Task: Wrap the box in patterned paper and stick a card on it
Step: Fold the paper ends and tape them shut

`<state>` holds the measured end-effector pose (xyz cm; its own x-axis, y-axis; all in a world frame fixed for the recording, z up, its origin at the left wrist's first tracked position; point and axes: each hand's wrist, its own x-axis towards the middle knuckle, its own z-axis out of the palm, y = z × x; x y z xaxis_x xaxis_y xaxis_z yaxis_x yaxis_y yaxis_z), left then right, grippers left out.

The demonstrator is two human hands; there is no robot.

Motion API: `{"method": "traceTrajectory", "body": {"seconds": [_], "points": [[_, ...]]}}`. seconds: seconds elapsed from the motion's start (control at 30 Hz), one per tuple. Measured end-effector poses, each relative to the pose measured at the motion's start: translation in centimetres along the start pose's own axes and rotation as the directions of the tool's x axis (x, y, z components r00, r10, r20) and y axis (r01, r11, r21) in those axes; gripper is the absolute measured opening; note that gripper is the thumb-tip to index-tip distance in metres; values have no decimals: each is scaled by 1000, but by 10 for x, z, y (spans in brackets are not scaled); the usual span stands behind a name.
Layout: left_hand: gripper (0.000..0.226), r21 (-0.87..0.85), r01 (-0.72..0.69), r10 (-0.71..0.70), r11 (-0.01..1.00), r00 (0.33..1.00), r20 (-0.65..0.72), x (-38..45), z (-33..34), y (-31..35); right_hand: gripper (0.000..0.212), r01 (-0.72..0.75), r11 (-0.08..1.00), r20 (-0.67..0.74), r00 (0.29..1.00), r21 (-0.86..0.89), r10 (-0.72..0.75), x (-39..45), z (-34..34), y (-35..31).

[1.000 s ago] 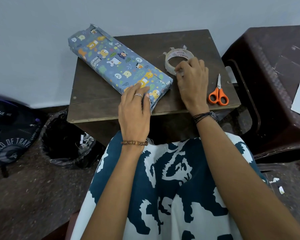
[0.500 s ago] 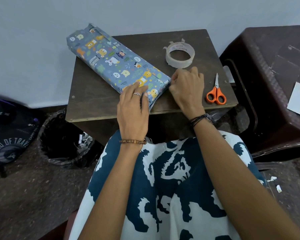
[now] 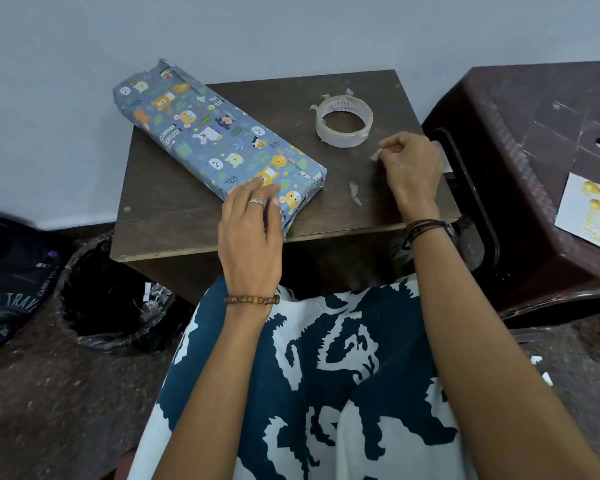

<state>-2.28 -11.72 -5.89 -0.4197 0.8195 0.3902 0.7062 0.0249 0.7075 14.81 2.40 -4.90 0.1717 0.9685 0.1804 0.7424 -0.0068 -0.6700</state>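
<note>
Head view: we have the box (image 3: 219,142), fully covered in blue animal-print paper, lying at a slant on the small brown table (image 3: 174,216), its far end jutting past the back-left corner toward the wall. Our left hand (image 3: 252,225) rests flat on the near end, fingers straight, pinning it down. Our right hand (image 3: 411,168) sits apart to the right, fingers curled, pinching a small strip of clear tape (image 3: 374,155) at the fingertips.

Judgement: the step in hand looks like sealing the near end flap. To do it well, we keep the left hand pressing so the fold stays tight, carry the strip over without letting it curl on itself, land half on the flap and half on the box side, then rub it flat.

Count:
- one tape roll (image 3: 343,121), just beyond the right hand
- one loose tape scrap (image 3: 355,195) on the table between box and right hand (stuck down or lying free, we cannot tell)
- one card (image 3: 582,216) with gold print, on the dark plastic stool (image 3: 520,140) at right, not yet attached
- one black-lined bin (image 3: 115,303) and one dark bag (image 3: 7,282) on the floor at left
</note>
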Motion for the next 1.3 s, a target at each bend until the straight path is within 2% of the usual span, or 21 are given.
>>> {"method": "traceTrajectory", "body": {"seconds": [0.23,0.37,0.5,0.63,0.77,0.87,1.2,1.3], "points": [[25,19,-9,9,1000,1000,-1,-1,-2,0,36,46,981,-61,996,-189,-59,-1,10,-6],[26,6,1,-1,1000,1000,1,-1,-2,2,46,17,990,-95,995,-142,-31,2,6,-3],[26,-4,12,-12,1000,1000,10,0,-3,2,31,32,999,-147,989,-4,-33,2,-1,1],[25,-7,12,-12,1000,1000,2,0,-3,2,22,117,993,-141,983,8,-114,1,-3,-3],[24,-8,6,-6,1000,1000,0,0,-3,2,29,282,943,-26,956,-176,-291,0,8,-13],[25,-2,6,-6,1000,1000,8,0,-4,2,29,319,909,-35,940,-267,-340,-2,15,-14],[26,-20,11,-11,1000,1000,13,0,-2,0,29,375,883,-99,904,-282,-415,-4,19,-14],[26,-21,-3,3,1000,1000,15,0,0,-4,27,369,878,-78,909,-305,-409,-6,22,-11]]}}
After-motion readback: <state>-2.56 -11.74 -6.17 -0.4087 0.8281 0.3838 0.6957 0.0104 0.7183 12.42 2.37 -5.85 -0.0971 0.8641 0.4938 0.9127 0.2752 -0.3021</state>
